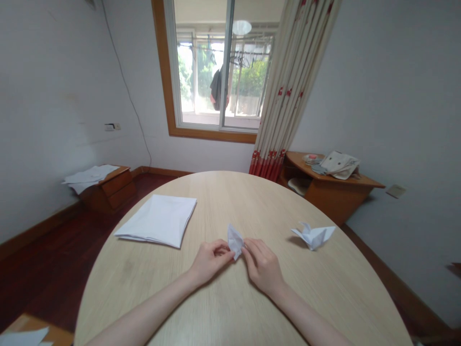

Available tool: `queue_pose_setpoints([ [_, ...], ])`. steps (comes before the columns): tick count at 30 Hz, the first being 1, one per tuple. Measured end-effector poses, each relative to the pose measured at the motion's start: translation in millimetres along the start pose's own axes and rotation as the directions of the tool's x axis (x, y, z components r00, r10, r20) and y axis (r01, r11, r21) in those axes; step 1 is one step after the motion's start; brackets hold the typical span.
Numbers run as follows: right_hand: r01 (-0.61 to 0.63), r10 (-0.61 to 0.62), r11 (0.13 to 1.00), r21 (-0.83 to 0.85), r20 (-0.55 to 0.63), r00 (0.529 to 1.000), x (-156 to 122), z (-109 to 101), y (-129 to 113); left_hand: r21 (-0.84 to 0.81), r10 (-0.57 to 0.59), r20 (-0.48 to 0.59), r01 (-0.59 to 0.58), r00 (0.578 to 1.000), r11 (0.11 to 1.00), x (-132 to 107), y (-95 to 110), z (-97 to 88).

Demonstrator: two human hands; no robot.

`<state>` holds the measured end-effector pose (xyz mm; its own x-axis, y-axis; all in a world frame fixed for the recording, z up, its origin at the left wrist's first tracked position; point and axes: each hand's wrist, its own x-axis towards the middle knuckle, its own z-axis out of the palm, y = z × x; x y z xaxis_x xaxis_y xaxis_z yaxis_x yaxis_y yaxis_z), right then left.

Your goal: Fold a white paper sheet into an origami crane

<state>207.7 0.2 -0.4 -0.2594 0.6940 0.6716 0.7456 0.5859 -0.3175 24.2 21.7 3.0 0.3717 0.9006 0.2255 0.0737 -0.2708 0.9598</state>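
Observation:
A small piece of folded white paper [235,239] stands between my two hands near the middle of the round table. My left hand [213,259] pinches its lower left edge between thumb and fingers. On the other side, my right hand [262,262] has its fingertips closed on the paper's right edge. The folded paper comes to a point at the top, and its lower part is partly covered by my fingertips. To the right lies a finished-looking white paper crane [313,235] with its wings spread.
A stack of white paper sheets [158,218] lies at the left of the wooden table [230,192]. Beyond it stands a low cabinet [117,187] with papers on top. A corner desk [334,187] holding a bag is at the right, beside a curtain [284,96].

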Motion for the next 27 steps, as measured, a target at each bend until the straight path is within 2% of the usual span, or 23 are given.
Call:
queue_pose_setpoints([
  [8,0.112,-0.107,0.992,0.064,-0.077,0.991,-1.3,3.4,-1.4,0.049,0.028,0.04,-0.03,0.999,0.998,-0.9,2.9,-1.3],
  [15,0.083,-0.09,0.977,0.194,0.026,0.996,-0.7,1.1,-3.3,0.149,0.113,0.102,-0.127,0.988,0.981,-1.1,1.8,-3.4],
  [20,0.064,-0.099,0.951,0.301,0.1,0.99,0.1,-2.9,-5.4,0.204,0.138,0.063,-0.148,0.988,0.968,-0.5,3.4,-3.8],
  [27,0.014,-0.055,0.947,0.32,0.117,0.992,-2.5,1.4,0.6,0.222,0.158,0.017,-0.157,0.987,0.962,0.5,6.0,-4.5],
])
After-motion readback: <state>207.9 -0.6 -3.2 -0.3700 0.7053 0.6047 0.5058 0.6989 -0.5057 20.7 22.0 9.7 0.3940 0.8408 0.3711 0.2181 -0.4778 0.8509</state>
